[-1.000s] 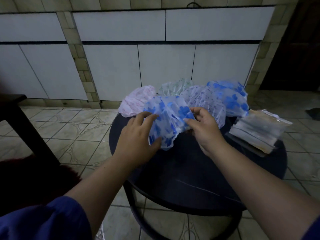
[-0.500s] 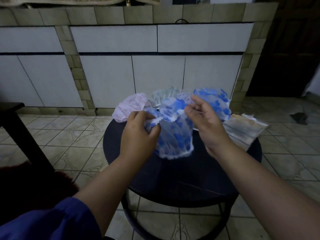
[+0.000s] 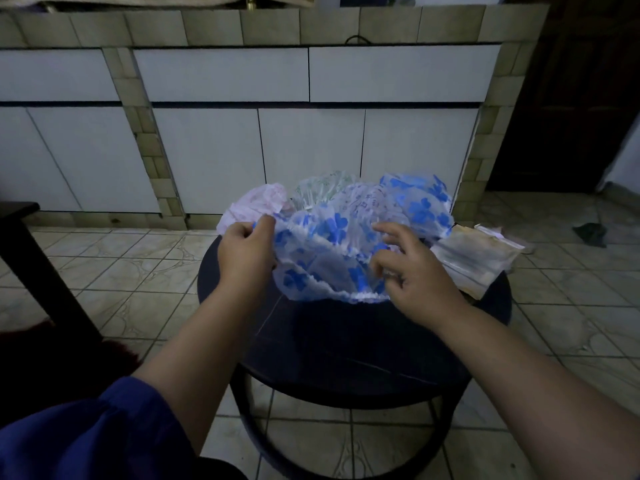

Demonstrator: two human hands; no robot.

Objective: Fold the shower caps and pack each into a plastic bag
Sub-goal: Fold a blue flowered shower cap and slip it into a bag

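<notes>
My left hand (image 3: 246, 252) pinches the blue-flowered shower cap (image 3: 325, 258) at its left rim, my right hand (image 3: 412, 271) curls onto its right side, spread above the stool's (image 3: 346, 351) far edge; I judge folding's begun, next bringing both sides together

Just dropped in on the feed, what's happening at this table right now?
A person is working on a blue-flowered shower cap over a dark round table. The left hand pinches its left edge and the right hand grips its right side, so the cap is spread open, not yet folded. More caps lie piled at the far edge, and a stack of plastic bags sits to the right. Nothing is bagged in hand yet.
</notes>
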